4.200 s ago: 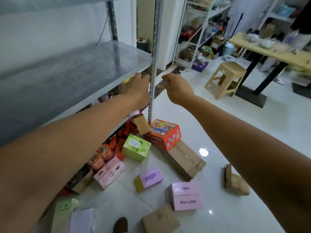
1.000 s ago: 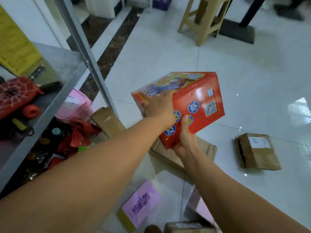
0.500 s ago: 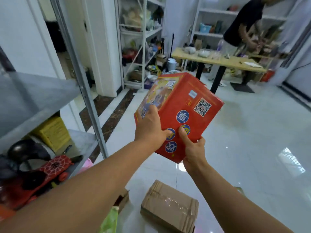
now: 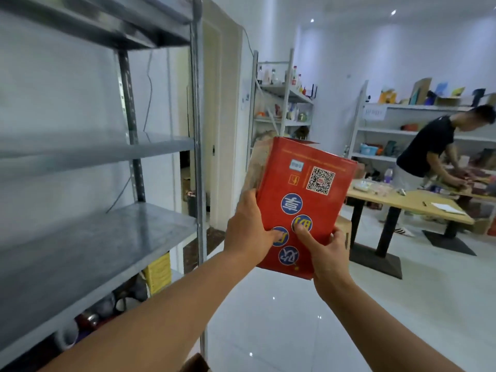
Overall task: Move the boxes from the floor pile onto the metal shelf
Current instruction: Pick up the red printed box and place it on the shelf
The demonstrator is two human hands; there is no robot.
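I hold a red box with a QR code and blue round labels upright in front of me, at chest height. My left hand grips its left side and lower edge. My right hand holds its bottom right corner, thumb on the front face. The grey metal shelf stands to the left; its middle board is bare and lies just left of the box. Its front upright post rises between the shelf boards and the box. The floor pile is out of view apart from a cardboard corner at the bottom edge.
Pots and a yellow box sit on the lower board of the shelf. A person in a black shirt leans over a wooden table at the right. White racks line the far wall. Glossy white floor lies below.
I have raised the red box from the floor pile to chest height and turned it upright. My view has swung up from the floor to the shelf boards.
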